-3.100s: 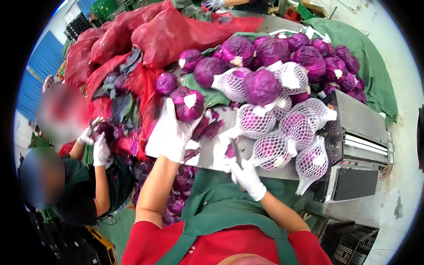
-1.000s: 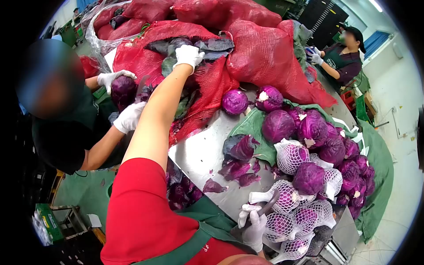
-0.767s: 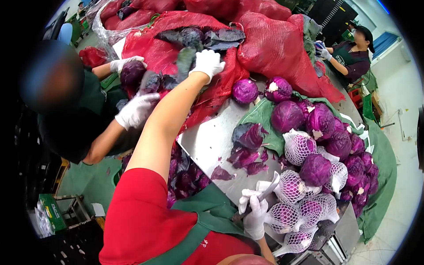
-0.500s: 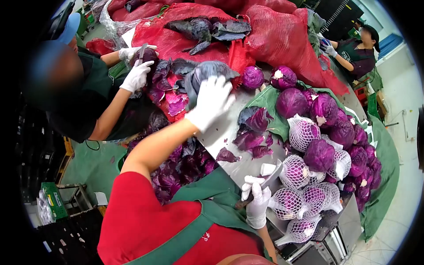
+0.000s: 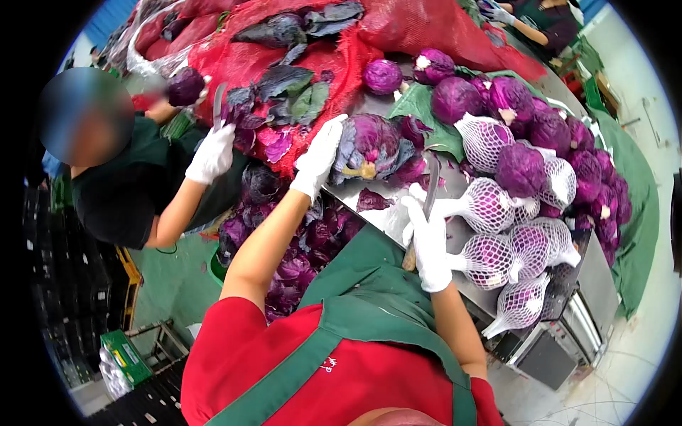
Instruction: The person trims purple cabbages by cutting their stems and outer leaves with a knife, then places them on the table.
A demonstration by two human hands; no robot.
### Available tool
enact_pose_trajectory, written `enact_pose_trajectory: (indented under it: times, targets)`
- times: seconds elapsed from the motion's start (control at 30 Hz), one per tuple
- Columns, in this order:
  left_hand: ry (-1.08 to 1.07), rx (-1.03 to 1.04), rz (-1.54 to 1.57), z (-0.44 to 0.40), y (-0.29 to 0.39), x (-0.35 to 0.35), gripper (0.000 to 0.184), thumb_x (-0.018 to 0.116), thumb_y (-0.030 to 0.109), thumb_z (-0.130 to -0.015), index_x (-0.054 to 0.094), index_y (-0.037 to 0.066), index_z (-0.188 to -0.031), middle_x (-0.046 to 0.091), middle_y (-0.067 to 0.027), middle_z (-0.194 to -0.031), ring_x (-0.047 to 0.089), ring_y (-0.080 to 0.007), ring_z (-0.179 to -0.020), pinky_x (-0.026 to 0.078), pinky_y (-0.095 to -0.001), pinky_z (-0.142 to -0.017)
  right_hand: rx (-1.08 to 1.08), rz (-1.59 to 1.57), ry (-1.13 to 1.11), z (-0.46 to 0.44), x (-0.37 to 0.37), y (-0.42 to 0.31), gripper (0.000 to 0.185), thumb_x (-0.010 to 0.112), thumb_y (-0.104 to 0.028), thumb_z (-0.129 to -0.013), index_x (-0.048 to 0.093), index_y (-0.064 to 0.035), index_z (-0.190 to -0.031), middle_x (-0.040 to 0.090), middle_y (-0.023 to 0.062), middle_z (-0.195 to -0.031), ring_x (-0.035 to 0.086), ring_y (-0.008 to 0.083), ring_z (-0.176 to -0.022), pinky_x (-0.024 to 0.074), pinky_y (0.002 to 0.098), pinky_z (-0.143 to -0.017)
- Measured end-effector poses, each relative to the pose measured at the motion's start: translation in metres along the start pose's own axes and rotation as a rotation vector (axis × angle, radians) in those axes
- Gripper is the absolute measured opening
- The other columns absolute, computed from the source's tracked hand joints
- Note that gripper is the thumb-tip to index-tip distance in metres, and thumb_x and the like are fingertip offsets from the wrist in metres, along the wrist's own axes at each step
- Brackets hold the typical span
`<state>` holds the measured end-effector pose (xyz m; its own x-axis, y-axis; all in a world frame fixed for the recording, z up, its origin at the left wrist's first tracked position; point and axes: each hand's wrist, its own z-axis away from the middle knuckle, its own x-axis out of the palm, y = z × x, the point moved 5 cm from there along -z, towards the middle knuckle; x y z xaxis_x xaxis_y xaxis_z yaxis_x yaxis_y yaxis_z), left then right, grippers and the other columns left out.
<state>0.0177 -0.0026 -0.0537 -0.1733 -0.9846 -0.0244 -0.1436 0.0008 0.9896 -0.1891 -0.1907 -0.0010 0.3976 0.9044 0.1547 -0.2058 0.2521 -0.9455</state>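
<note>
My left hand (image 5: pixel 320 162), in a white glove, is closed against the left side of a red cabbage (image 5: pixel 373 138), its fingers straight along it. Loose dark outer leaves hang around that cabbage, and its pale cut stalk faces me. My gloved right hand (image 5: pixel 429 245) is wrapped round a knife (image 5: pixel 432 186), the blade pointing up and the brown handle end showing below. The blade stands just right of the cabbage, apart from it. Torn purple leaves (image 5: pixel 372 200) lie on the metal table (image 5: pixel 398 221) below the cabbage.
Net-wrapped cabbages (image 5: pixel 486 261) and bare cabbages (image 5: pixel 521 170) crowd the right side. Red mesh sacks (image 5: pixel 426 28) lie at the back. A co-worker (image 5: pixel 135 170) at left holds a knife and a cabbage. Leaf trimmings (image 5: pixel 291 266) pile below the table edge. Another person (image 5: pixel 543 21) stands far right.
My left hand has drawn the cabbage toward me and right, its stalk now facing me. My right hand has risen with the knife, blade now more upright. The view has shifted.
</note>
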Motion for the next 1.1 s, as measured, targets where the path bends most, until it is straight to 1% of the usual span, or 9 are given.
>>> enact_pose_trajectory:
  times: [0.23, 0.33, 0.43, 0.5, 0.63, 0.73, 0.83, 0.97, 1.1]
  targets:
    - [-0.059, -0.371, 0.098, 0.045, 0.008, 0.002, 0.035, 0.054, 0.028, -0.102, 0.061, 0.005, -0.126, 0.066, -0.0041, -0.114, 0.059, -0.0134, -0.108, 0.046, -0.0292, -0.097, -0.055, 0.096, 0.075, -0.017, -0.002, -0.011, 0.054, 0.06, -0.021, -0.097, 0.042, -0.0017, -0.144, 0.056, 0.0019, -0.092, 0.049, 0.0055, -0.054, 0.0415, 0.0218, -0.049]
    - [-0.293, -0.149, -0.074, 0.063, 0.006, 0.011, 0.045, 0.057, 0.023, -0.099, 0.051, 0.005, -0.139, 0.059, -0.0098, -0.131, 0.054, -0.0203, -0.12, 0.041, -0.0368, -0.105, -0.003, 0.099, 0.019, -0.02, 0.004, 0.003, 0.055, 0.062, -0.015, -0.095, 0.042, -0.0044, -0.145, 0.052, 0.0018, -0.089, 0.047, 0.0057, -0.052, 0.0418, 0.0222, -0.048]
    - [-0.199, -0.093, -0.06, 0.084, 0.02, 0.019, 0.051, 0.065, 0.023, -0.093, 0.052, 0.004, -0.138, 0.054, -0.0115, -0.138, 0.049, -0.0237, -0.126, 0.036, -0.0394, -0.109, -0.023, 0.089, 0.023, -0.028, 0.011, 0.005, 0.054, 0.063, -0.013, -0.094, 0.043, -0.0048, -0.143, 0.055, 0.0037, -0.096, 0.046, 0.0058, -0.052, 0.042, 0.023, -0.047]
    - [-0.165, 0.319, -0.268, 0.088, 0.051, 0.029, 0.058, 0.072, 0.019, -0.086, 0.052, 0.008, -0.139, 0.04, -0.0147, -0.15, 0.036, -0.0297, -0.139, 0.026, -0.0428, -0.116, -0.044, 0.104, 0.01, -0.038, 0.015, 0.008, 0.054, 0.064, -0.013, -0.093, 0.044, -0.0044, -0.142, 0.056, 0.0043, -0.099, 0.045, 0.0055, -0.052, 0.042, 0.0229, -0.047]
    - [-0.154, 0.517, -0.733, 0.077, 0.092, 0.039, 0.064, 0.078, 0.025, -0.076, 0.057, 0.007, -0.133, 0.052, -0.0178, -0.139, 0.043, -0.0351, -0.135, 0.031, -0.0434, -0.115, -0.071, 0.206, -0.128, -0.03, 0.034, 0.004, 0.061, 0.071, -0.015, -0.087, 0.045, -0.0029, -0.141, 0.054, 0.014, -0.133, 0.06, 0.0224, -0.109, 0.0478, 0.0349, -0.095]
    - [-0.096, 0.423, -0.588, 0.059, 0.08, 0.029, 0.048, 0.075, 0.019, -0.079, 0.063, 0.004, -0.124, 0.062, -0.015, -0.125, 0.059, -0.026, -0.119, 0.044, -0.0353, -0.105, -0.644, 0.62, -0.034, -0.025, 0.035, 0.018, 0.073, 0.073, -0.012, -0.082, 0.038, -0.0047, -0.146, 0.046, 0.0162, -0.143, 0.039, 0.0315, -0.135, 0.0301, 0.043, -0.114]
    - [-0.145, 0.15, -0.224, 0.04, 0.052, 0.009, 0.047, 0.073, 0.024, -0.085, 0.062, 0.005, -0.126, 0.061, -0.013, -0.125, 0.057, -0.0237, -0.119, 0.042, -0.0343, -0.105, -0.211, 0.404, 0.07, -0.035, 0.022, 0.056, 0.068, 0.067, -0.007, -0.085, 0.038, -0.0043, -0.147, 0.056, 0.0107, -0.128, 0.057, 0.0198, -0.114, 0.0461, 0.0325, -0.097]
    - [-0.177, -0.095, 0.096, 0.04, 0.042, -0.021, 0.041, 0.059, 0.018, -0.094, 0.057, 0.003, -0.132, 0.056, -0.0085, -0.136, 0.048, -0.0185, -0.129, 0.032, -0.0327, -0.112, -0.183, 0.317, -0.002, -0.039, 0.022, 0.051, 0.035, 0.062, -0.003, -0.087, 0.064, -0.0032, -0.122, 0.066, 0.0026, -0.096, 0.058, 0.0103, -0.082, 0.0485, 0.0265, -0.075]
    - [-0.056, 0.154, -0.169, 0.041, 0.041, -0.046, 0.043, 0.051, 0.007, -0.09, 0.057, 0.002, -0.133, 0.058, -0.011, -0.134, 0.049, -0.0215, -0.129, 0.031, -0.0349, -0.114, -0.287, 0.368, 0.093, -0.071, 0.018, 0.079, 0.025, 0.06, 0.0, -0.086, 0.07, -0.0023, -0.109, 0.065, 0.0017, -0.086, 0.052, 0.0078, -0.068, 0.0444, 0.0241, -0.063]
